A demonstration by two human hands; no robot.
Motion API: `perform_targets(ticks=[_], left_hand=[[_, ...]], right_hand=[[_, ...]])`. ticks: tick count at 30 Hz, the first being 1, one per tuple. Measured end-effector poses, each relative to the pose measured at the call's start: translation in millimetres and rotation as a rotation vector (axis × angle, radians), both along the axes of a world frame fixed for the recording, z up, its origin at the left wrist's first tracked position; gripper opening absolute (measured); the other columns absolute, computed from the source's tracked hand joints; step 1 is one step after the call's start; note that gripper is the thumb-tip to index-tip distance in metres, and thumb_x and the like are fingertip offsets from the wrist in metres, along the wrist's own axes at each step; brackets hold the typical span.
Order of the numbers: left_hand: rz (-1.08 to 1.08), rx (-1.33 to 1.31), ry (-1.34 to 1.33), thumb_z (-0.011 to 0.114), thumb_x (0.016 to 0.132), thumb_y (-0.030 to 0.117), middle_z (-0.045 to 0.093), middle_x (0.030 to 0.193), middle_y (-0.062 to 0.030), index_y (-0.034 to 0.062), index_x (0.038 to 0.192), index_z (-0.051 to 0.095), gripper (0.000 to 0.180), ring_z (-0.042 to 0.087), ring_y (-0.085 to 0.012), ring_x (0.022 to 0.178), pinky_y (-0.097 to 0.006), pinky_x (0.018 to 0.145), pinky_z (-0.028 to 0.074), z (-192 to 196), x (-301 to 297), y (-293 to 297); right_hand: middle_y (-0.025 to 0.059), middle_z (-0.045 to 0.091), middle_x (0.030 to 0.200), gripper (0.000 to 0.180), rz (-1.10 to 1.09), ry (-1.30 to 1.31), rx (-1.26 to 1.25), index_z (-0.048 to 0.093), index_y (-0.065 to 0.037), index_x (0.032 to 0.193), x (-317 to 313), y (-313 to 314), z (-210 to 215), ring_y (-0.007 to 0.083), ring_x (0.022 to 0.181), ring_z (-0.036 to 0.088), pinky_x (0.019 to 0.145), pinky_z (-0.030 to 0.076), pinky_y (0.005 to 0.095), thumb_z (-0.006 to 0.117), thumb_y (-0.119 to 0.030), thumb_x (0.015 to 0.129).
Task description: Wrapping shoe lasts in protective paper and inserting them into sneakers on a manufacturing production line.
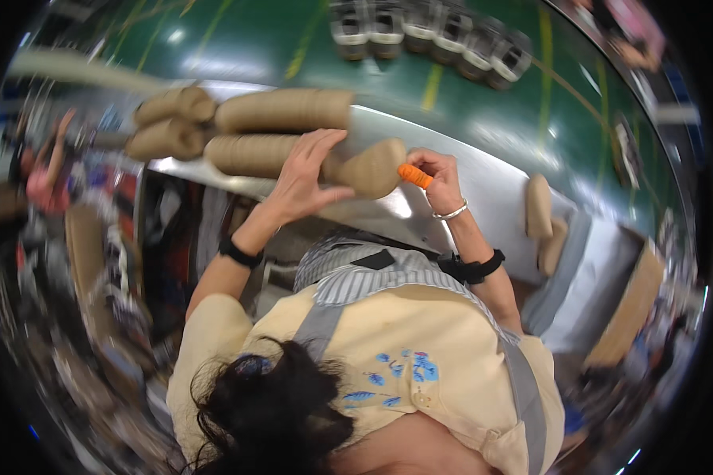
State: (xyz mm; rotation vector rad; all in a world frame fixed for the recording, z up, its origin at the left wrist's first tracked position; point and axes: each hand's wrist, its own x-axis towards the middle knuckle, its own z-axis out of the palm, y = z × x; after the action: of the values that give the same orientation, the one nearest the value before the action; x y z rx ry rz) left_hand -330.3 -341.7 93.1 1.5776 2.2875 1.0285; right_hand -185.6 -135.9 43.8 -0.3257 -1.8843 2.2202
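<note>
Across the metal worktop (491, 176), a tan insole (372, 169) lies between the wearer's 2 hands, toward the worktop's near edge. The left hand (305, 174) is spread with its thumb apart, overlapping the insole's left end in view; its grip looks released, though light contact cannot be ruled out. The right hand (437, 180), wearing an orange finger cover (414, 176), curls its fingers at the insole's right end; blur hides whether its grip has closed on the edge.

Beyond the left hand, 2 long tan stacks (285, 111) lie on their sides, beside 2 shorter tan bundles (172, 106). Stacking appears done for those, while the insole between the hands seems unfinished. How many remain cannot be told.
</note>
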Motion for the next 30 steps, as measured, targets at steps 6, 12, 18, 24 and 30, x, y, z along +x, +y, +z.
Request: perform_targets(ticks=[6,12,18,24,30], left_hand=[[-0.303,0.146,-0.446,0.083,0.056,0.019,0.046,0.125,-0.0148,0.0049,0.137,0.033,0.096,0.050,-0.0252,0.112,-0.036,0.095,0.041,25.5,77.6,87.4],[-0.399,0.125,-0.937,0.080,0.060,0.016,0.048,0.118,-0.0105,0.0099,0.136,0.031,0.091,0.057,-0.0221,0.099,-0.033,0.087,0.047,10.2,109.4,158.3],[-0.079,0.144,-0.938,0.074,0.067,0.016,0.047,0.112,-0.0086,0.0104,0.136,0.028,0.083,0.056,-0.0148,0.085,-0.028,0.071,0.048,11.2,139.1,187.0],[-0.453,-0.496,-1.460,0.076,0.070,0.030,0.059,0.093,-0.0046,0.0046,0.125,0.044,0.069,0.056,-0.0121,0.082,-0.028,0.074,0.048,-18.3,218.1,213.5],[-0.557,-0.497,-1.173,0.074,0.077,0.011,0.065,0.094,-0.0064,0.0017,0.103,0.054,0.034,0.062,-0.0117,0.084,-0.025,0.075,0.050,11.4,267.2,326.4]], right_hand=[[0.0002,0.061,0.072,0.003,0.015,0.204,-0.259,0.064,0.000,0.080,59.8,23.3,66.1,0.0052,0.067,0.056,0.061,0.046,0.0212,0.066,-0.002,0.081],[0.0036,0.063,0.082,0.011,-0.217,0.292,-0.472,0.063,0.002,0.088,146.8,73.9,25.9,0.0102,0.073,0.059,0.066,0.048,0.0236,0.067,-0.008,0.084],[0.0092,0.063,0.082,0.014,-0.842,-0.157,1.058,0.062,-0.003,0.091,257.2,173.4,20.3,0.0197,0.074,0.062,0.069,0.049,0.0320,0.064,-0.005,0.077],[0.0230,0.055,0.117,0.079,-1.813,-1.250,0.759,0.048,0.003,0.121,461.7,256.5,-5.8,0.0378,0.110,0.052,0.089,0.044,0.0459,0.076,-0.048,0.068],[0.0242,0.055,0.120,0.067,-1.318,-0.935,0.271,0.048,0.002,0.124,483.2,323.7,10.4,0.0290,0.110,0.056,0.090,0.046,0.0365,0.073,-0.034,0.074]])
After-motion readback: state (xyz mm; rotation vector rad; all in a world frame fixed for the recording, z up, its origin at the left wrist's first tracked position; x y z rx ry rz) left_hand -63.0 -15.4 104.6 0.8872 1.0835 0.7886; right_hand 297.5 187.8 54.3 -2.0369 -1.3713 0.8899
